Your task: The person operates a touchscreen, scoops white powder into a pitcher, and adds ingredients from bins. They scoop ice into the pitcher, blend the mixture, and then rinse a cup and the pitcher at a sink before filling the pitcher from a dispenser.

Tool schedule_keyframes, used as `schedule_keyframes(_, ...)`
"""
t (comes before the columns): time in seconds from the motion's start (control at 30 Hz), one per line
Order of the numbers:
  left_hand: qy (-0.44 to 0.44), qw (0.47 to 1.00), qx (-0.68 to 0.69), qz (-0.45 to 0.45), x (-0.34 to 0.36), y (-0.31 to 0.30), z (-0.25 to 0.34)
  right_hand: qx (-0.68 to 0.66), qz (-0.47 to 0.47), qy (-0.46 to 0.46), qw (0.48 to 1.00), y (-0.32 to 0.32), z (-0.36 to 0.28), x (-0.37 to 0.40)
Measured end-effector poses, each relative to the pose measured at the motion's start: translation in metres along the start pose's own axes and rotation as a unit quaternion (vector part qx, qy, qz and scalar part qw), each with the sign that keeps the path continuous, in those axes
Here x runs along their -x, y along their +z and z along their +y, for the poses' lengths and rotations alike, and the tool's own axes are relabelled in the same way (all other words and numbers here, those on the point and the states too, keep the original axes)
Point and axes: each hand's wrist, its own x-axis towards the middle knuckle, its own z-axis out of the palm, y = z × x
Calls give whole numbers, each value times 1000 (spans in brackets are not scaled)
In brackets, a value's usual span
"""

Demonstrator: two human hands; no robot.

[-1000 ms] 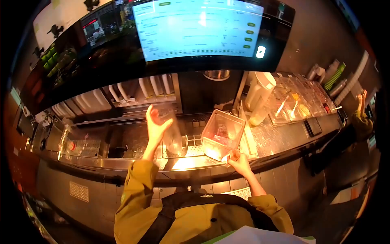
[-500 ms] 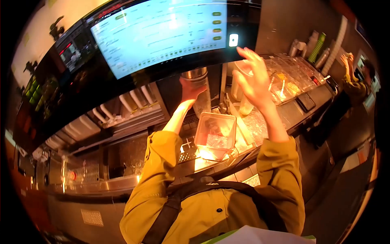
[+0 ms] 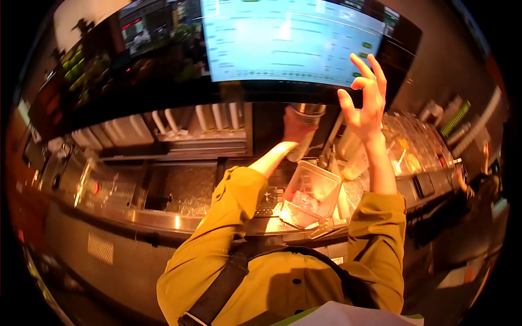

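Left grip (image 3: 296, 127) is clamped round the tall clear cup (image 3: 298, 152), high on its side, under the metal fitting (image 3: 309, 109); whether cup and fitting touch, I cannot tell. The right grip (image 3: 365, 108) holds nothing, its fingers apart before the screen (image 3: 272, 46), contact unclear. To hold the cup well, I'd wrap the fingers evenly, line its mouth up squarely with the fitting and squeeze lightly, since thin walls could buckle; the wrist should bear the weight without tipping it. Just below, nearer the body, a clear tub (image 3: 328, 188) sits on the worktop (image 3: 185, 222), with a steel basin (image 3: 179, 187) to its left. To the right are jugs (image 3: 348, 149), a food tray (image 3: 416, 157) and a dark phone (image 3: 423, 185). Farther right, another person (image 3: 484, 187) has their hands raised.
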Motion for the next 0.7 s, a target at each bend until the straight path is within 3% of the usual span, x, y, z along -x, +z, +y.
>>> schedule_keyframes(0.07,-18,999,32,-38,-3,3,-19,-16,-27,-42,999,11,1,-7)
schedule_keyframes(0.23,-71,995,43,-53,8,-15,16,42,-31,-56,997,19,24,-29)
schedule_keyframes(0.37,58,994,84,-44,0,-1,-18,7,38,16,999,4,45,-47)
schedule_keyframes(0.47,57,991,108,-54,-2,1,-22,-50,87,18,995,-6,34,-41)
schedule_keyframes(0.6,35,997,50,-45,2,-3,-14,-46,28,-22,998,-3,17,-23)
schedule_keyframes(0.63,18,998,34,-47,3,-6,-8,-102,27,-24,994,6,18,-17)
schedule_keyframes(0.7,-24,998,4,-56,5,-12,6,-28,-31,-64,997,12,10,-11)
